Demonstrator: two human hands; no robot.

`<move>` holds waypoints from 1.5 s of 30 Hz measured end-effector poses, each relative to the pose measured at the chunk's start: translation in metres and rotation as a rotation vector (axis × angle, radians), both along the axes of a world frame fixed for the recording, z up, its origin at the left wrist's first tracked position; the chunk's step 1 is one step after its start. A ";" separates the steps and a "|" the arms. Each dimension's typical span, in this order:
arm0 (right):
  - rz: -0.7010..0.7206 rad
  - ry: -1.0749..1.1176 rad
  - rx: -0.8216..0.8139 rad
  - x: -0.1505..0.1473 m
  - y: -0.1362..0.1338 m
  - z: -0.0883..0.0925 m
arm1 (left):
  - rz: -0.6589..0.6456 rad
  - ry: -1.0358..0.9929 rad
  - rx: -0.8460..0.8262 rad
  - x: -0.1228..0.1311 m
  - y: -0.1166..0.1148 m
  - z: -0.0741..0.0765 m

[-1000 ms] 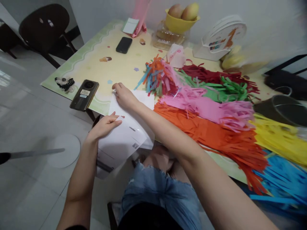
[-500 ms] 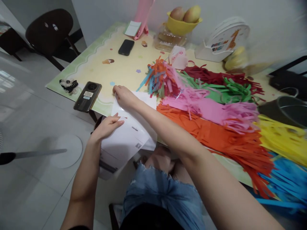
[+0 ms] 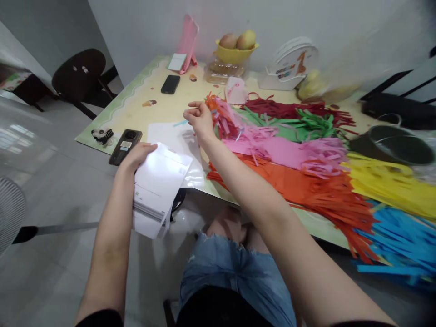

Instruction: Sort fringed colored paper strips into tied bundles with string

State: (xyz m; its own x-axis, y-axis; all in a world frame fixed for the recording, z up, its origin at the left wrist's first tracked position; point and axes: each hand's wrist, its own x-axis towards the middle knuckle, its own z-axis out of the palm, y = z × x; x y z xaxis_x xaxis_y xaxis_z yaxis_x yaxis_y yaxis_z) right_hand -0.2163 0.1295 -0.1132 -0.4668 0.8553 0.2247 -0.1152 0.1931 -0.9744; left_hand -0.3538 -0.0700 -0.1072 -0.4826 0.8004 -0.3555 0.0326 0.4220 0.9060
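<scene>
My left hand (image 3: 134, 156) grips a stack of white paper sheets (image 3: 156, 188) held off the table's near-left edge. One white sheet (image 3: 172, 136) lies flat on the table. My right hand (image 3: 199, 119) hovers above that sheet's far side, fingers pinched together beside a mixed bundle of fringed colored paper strips (image 3: 223, 116); a thin light-blue strip (image 3: 179, 122) lies just by the fingertips, and I cannot make out whether they hold anything. Pink fringed paper (image 3: 282, 152) and orange fringed paper (image 3: 306, 190) spread to the right of my arm.
A phone (image 3: 125, 140) and a hair clip (image 3: 102, 135) lie at the table's left edge, a black phone (image 3: 170, 84) further back. Green, dark red, yellow and blue fringed sheets cover the right side. A yellow fruit bowl (image 3: 235, 52), a dark pot (image 3: 391, 145) and a chair (image 3: 81, 75) stand around.
My right hand lifted off the white sheet and moved right to the mixed strips. My left hand pulled the paper stack down and left, away from the sheet on the table.
</scene>
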 end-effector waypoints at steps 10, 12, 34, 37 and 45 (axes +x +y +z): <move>0.144 0.129 0.114 0.152 -0.142 0.087 | 0.346 0.382 0.473 0.123 -0.067 0.076; 0.149 0.134 0.103 0.168 -0.159 0.091 | 0.372 0.434 0.505 0.155 -0.070 0.075; 0.519 -0.192 0.043 0.283 -0.156 0.058 | 0.774 0.170 0.829 0.194 -0.090 0.053; 0.769 -0.249 0.026 0.296 -0.157 0.058 | 0.735 0.116 0.773 0.165 -0.086 0.022; 0.305 -0.602 0.781 0.207 -0.169 0.103 | 0.823 0.349 0.721 0.168 -0.074 -0.018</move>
State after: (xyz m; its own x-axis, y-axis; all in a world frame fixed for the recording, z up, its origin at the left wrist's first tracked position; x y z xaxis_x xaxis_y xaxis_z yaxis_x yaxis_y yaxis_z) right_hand -0.0096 -0.0395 -0.0103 -0.8584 0.3977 0.3241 0.2000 0.8412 -0.5024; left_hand -0.1859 -0.1444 -0.1257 -0.9362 0.1596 0.3132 0.2841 -0.1811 0.9415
